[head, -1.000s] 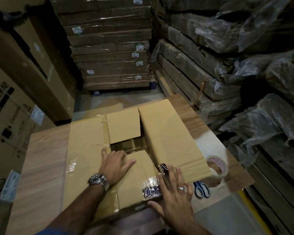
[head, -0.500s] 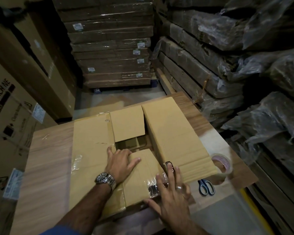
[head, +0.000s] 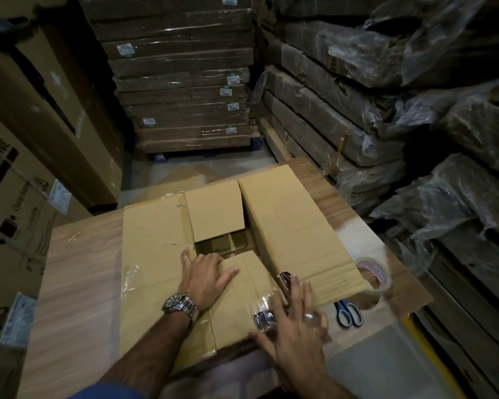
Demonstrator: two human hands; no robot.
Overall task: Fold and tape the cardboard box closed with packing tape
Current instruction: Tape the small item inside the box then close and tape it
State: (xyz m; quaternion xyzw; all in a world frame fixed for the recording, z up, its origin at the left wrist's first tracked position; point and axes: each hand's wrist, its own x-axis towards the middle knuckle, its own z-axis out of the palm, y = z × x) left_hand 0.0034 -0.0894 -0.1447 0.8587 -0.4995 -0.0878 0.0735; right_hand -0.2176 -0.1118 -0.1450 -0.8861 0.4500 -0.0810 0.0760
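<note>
The cardboard box (head: 156, 254) sits in the middle of the frame on a wood-grain worktop (head: 78, 277). Its long flaps and two short flaps are folded in, but a gap at the centre is still uncovered. The left hand (head: 206, 279), with a wristwatch (head: 180, 303), lies palm down on the near short flap (head: 242, 306), fingers fairly straight and gripping nothing. The right hand (head: 297, 321) lies flat with its fingers spread on the box's near right corner, beside a crumpled patch of clear tape (head: 261, 312). A tape roll (head: 375, 279) and blue-handled scissors (head: 347, 312) lie right of the box.
</note>
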